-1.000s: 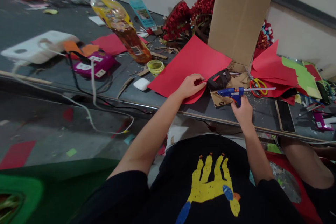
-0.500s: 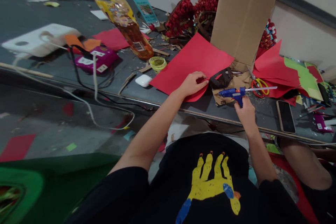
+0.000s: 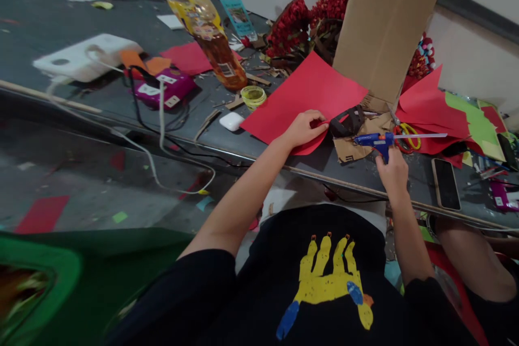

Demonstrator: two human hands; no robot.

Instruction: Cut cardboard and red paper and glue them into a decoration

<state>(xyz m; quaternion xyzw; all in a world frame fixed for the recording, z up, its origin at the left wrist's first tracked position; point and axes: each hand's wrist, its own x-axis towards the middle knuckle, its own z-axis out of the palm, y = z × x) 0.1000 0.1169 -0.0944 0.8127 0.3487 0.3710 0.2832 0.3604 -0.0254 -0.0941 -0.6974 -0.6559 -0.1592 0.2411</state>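
Observation:
My left hand (image 3: 306, 127) pinches the curled near edge of a large red paper sheet (image 3: 312, 86) on the bench. In my right hand (image 3: 393, 170) is a blue hot glue gun (image 3: 379, 141), nozzle pointing left, with a long clear glue stick (image 3: 427, 135) sticking out of its back. Below the gun lies a torn piece of cardboard (image 3: 347, 152). Between the two hands rests a dark strip-like object (image 3: 347, 121), whose kind I cannot make out. Just behind the gun are scissors (image 3: 412, 136) with red and yellow handles.
A drink bottle (image 3: 211, 43), a yellow tub (image 3: 253, 97) and a white case (image 3: 231, 121) stand left of the sheet. A cardboard panel (image 3: 389, 21) rises behind. A phone (image 3: 446, 184) lies at the right edge. Cables (image 3: 162, 124) hang over the front. Another person's leg (image 3: 470, 259) is at lower right.
The glue gun in my right hand has shifted slightly right, away from the dark object. My left hand keeps its pinch on the red sheet. The whole view has moved a little.

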